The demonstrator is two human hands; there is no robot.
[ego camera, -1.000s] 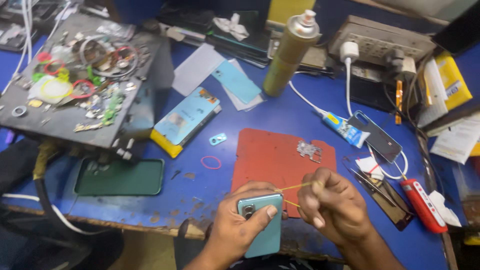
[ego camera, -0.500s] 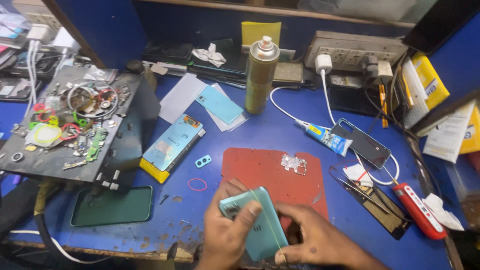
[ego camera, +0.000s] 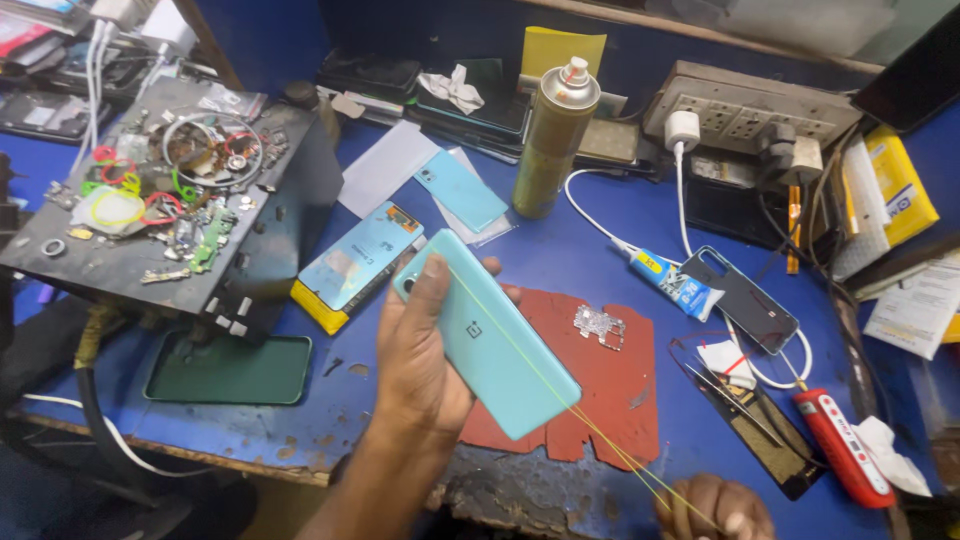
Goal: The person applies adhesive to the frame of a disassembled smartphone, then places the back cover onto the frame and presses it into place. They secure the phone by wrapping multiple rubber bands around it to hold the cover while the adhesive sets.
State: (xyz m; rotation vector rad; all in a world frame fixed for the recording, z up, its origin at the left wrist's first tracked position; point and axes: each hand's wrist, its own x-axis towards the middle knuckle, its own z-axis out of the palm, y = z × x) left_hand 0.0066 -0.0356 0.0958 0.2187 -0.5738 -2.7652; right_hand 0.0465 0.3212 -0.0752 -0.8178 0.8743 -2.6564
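— Above the red mat (ego camera: pixel 600 400), what is the left hand (ego camera: pixel 425 350) doing?

— It holds a light teal phone (ego camera: pixel 485 335) back side up — the thumb lies along the near long edge up toward the camera corner, and the fingertips (ego camera: pixel 510 294) wrap over the far edge, so the phone is clamped between thumb and fingers. The phone is lifted off the bench and tilted, its camera end to the upper left of the grip, its other end pointing down and right.

— And the right hand (ego camera: pixel 715 508)?

— Low and to the right of that grip, at the bottom edge of the view. Its fingers are curled tight, pinching the end of a thin yellow-green thread (ego camera: pixel 560 390). The thread runs taut from those fingers up across the phone's back toward the camera corner.

— What lies around the held phone?

— Just beyond it, on the mat, a small metal bracket (ego camera: pixel 598 326). Left of the grip, a teal phone panel lies on a yellow block (ego camera: pixel 355 262), and further left a black box (ego camera: pixel 160 230) carries loose screws, wires and small parts. Below that box, a dark green case (ego camera: pixel 228 368) lies flat on the blue bench (ego camera: pixel 590 240). Beyond the grip stands a gold spray can (ego camera: pixel 555 140); to its right, a small glue tube (ego camera: pixel 672 280), a dark phone back (ego camera: pixel 745 298) and a red tool (ego camera: pixel 842 448).
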